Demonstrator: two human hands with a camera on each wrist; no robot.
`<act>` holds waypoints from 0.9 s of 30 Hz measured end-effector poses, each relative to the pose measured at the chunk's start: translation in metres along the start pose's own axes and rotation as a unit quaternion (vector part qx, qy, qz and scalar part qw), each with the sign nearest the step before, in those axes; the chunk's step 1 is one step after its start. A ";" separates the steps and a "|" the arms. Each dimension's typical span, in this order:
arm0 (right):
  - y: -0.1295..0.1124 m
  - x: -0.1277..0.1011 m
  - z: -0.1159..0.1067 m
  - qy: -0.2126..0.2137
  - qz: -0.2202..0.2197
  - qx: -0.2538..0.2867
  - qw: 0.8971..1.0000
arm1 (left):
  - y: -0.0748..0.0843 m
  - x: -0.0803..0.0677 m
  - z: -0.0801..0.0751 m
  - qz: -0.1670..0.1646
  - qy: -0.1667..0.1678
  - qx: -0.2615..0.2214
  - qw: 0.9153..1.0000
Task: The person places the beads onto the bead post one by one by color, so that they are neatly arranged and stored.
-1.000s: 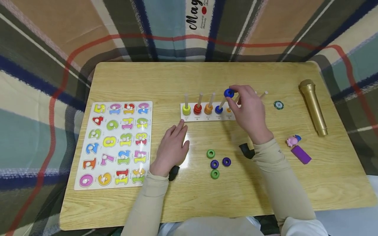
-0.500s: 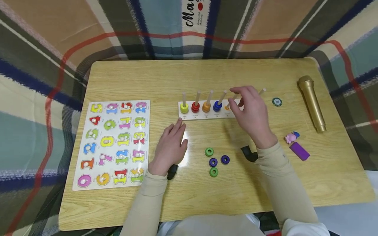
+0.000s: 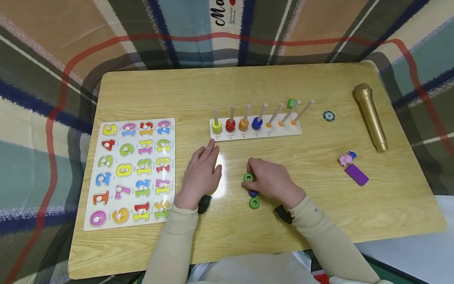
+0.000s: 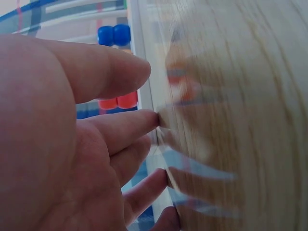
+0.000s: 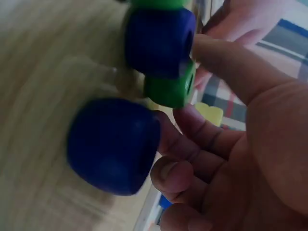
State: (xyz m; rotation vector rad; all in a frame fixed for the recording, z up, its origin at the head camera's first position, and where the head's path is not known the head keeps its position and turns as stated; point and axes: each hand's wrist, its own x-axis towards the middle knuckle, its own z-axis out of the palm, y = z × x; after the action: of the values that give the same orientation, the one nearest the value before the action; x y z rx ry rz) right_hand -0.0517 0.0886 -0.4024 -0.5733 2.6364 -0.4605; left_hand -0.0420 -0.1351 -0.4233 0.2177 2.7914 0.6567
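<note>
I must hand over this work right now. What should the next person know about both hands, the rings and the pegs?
Left hand: flat on the table, fingers straight, holding nothing, just in front of the peg board.
Right hand: down over the loose rings, fingers touching a purple ring; a firm grip is not clear.
Loose rings: two green and the purple ones, partly under the hand.
Done: the four left pegs carry rings: yellow, red, orange, blue.
Left: the three right pegs are bare.
</note>
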 end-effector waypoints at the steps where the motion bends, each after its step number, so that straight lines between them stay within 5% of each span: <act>1: 0.000 -0.001 0.001 -0.004 0.003 0.002 1.000 | 0.000 0.000 0.000 0.001 0.000 0.001 1.000; 7: 0.019 -0.001 -0.007 0.024 0.030 0.023 0.999 | 0.002 0.000 -0.001 0.010 0.004 0.001 1.000; 11: 0.041 -0.004 -0.027 0.124 0.050 0.077 0.988 | 0.002 0.000 -0.002 0.013 0.002 0.004 1.000; 14: 0.050 -0.004 -0.047 0.248 0.038 0.124 0.960 | 0.001 -0.001 -0.003 0.010 0.002 0.007 1.000; 17: 0.051 0.002 -0.064 0.369 0.012 0.147 0.918 | 0.000 -0.001 -0.004 0.008 0.004 0.005 1.000; 19: 0.050 0.009 -0.073 0.420 0.003 0.151 0.895 | 0.000 -0.002 -0.004 0.007 0.004 0.001 1.000; 21: 0.049 0.017 -0.078 0.444 0.003 0.152 0.883 | 0.000 -0.002 -0.004 0.007 0.003 -0.002 1.000; 27: 0.048 0.033 -0.084 0.431 0.026 0.152 0.889 | 0.001 -0.002 -0.002 0.007 0.001 -0.001 1.000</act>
State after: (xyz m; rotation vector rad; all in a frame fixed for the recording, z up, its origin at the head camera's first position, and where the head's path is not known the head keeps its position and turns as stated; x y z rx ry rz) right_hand -0.1322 0.1342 -0.3585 -0.2027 3.2590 -1.3421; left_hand -0.0410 -0.1357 -0.4210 0.2369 2.7924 0.6637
